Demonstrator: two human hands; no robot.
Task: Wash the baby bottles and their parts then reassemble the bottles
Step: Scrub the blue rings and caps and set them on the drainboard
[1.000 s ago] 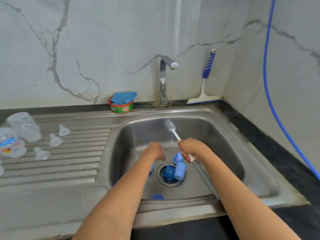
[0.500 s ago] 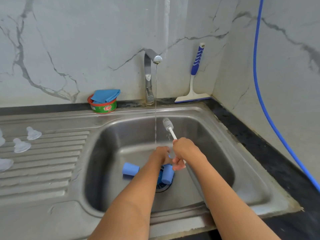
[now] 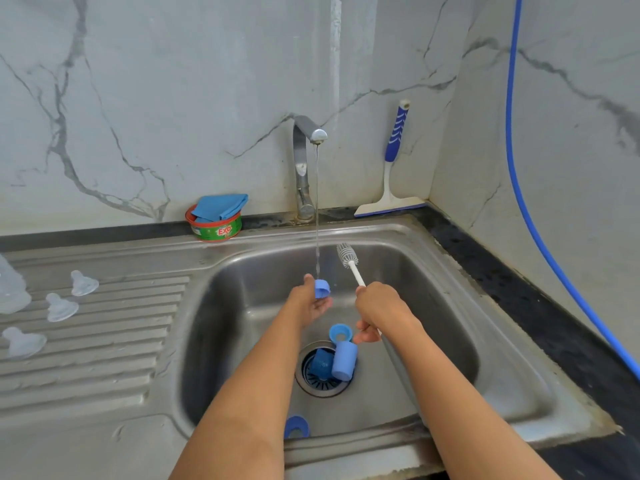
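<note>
At the far left I see a clear bottle (image 3: 10,289) cut off by the frame edge and three teats (image 3: 83,284) lying on the drainboard (image 3: 104,358), well apart from the basin. The left hand (image 3: 311,303) holds a small blue cap (image 3: 322,287) in the thin stream from the tap (image 3: 304,168), its fingers pinching it. Just to the right, the right hand (image 3: 381,310) has its fingers curled round the white handle of the bottle brush (image 3: 348,258), bristles up and beside the stream. Below, a blue ring (image 3: 340,332), a taller blue cap (image 3: 344,361) and a darker blue piece (image 3: 320,363) crowd the drain strainer (image 3: 322,386). My worry is that the wet cap slips from that light pinch when the brush pushes in, and that the parts over the drain block the water.
</note>
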